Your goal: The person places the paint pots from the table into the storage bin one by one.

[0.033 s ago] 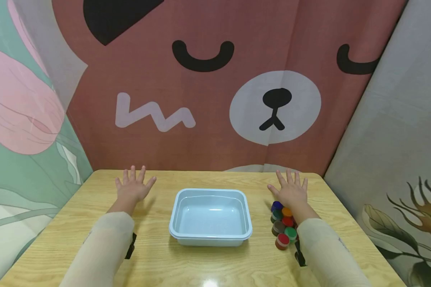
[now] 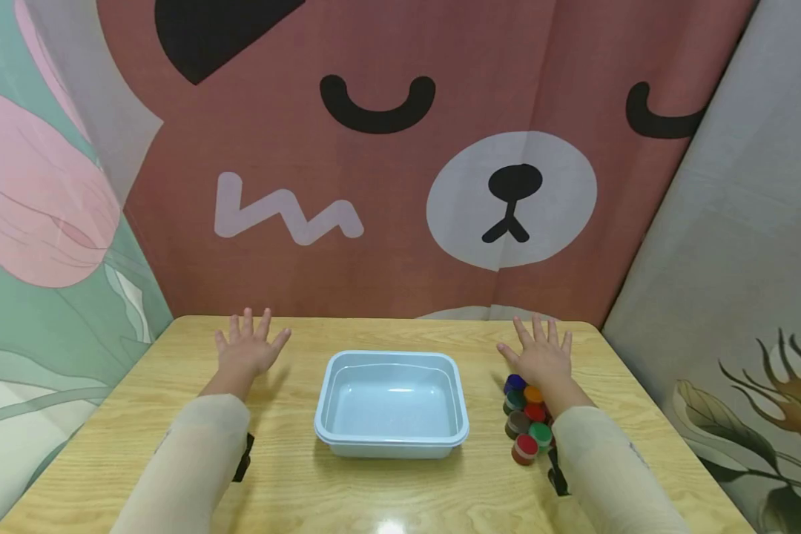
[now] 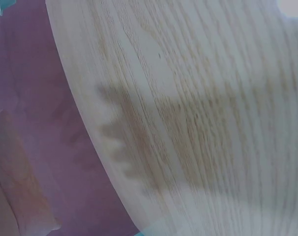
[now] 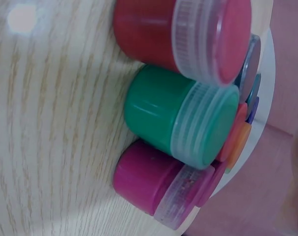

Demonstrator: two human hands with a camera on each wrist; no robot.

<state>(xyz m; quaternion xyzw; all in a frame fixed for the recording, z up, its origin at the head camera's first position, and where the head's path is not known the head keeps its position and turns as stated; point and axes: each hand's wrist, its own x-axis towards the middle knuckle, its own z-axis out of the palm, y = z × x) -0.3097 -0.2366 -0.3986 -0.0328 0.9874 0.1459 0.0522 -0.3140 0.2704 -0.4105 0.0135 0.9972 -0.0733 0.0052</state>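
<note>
In the head view my left hand [image 2: 247, 352] is held over the table's far left part, fingers straight and spread, holding nothing. My right hand [image 2: 543, 360] is spread the same way at the far right, with nothing in it. Close by its wrist stands a cluster of small paint jars; a red jar [image 2: 524, 449] is at the front and a green jar [image 2: 540, 434] behind it. The right wrist view shows a red jar [image 4: 154, 34], a green jar [image 4: 159, 108] and a magenta jar [image 4: 146, 177] with clear ribbed lid rims. The right forearm hides part of the cluster.
A light blue plastic tub [image 2: 391, 442] sits mid-table between the hands. The wooden table [image 2: 287, 489] ends at a curtain [image 2: 387, 282] with a bear print. Patterned cloth [image 2: 721, 297] hangs on the right. Below the left wrist camera, a hand shadow falls across the wood.
</note>
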